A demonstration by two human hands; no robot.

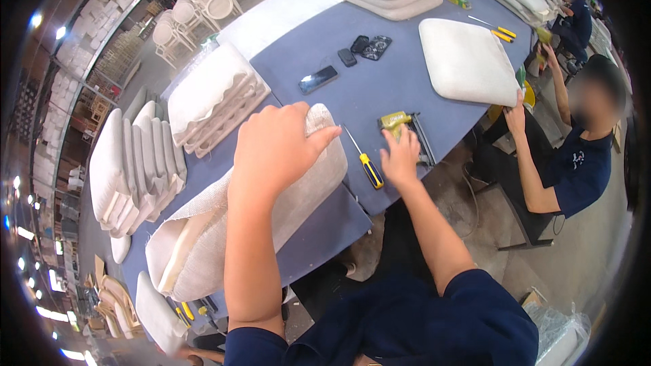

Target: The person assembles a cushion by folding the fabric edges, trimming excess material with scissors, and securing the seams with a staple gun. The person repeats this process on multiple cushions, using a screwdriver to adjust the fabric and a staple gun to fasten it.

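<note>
Grips the far end of a beige upholstered seat cushion [312, 190] beneath curled fingers of the left hand [279, 146]. Touches a green staple gun [393, 120] with the right hand [401, 156]; cannot tell whether grasping it. Has a yellow-and-black screwdriver [371, 169] just left of those fingers.
</note>
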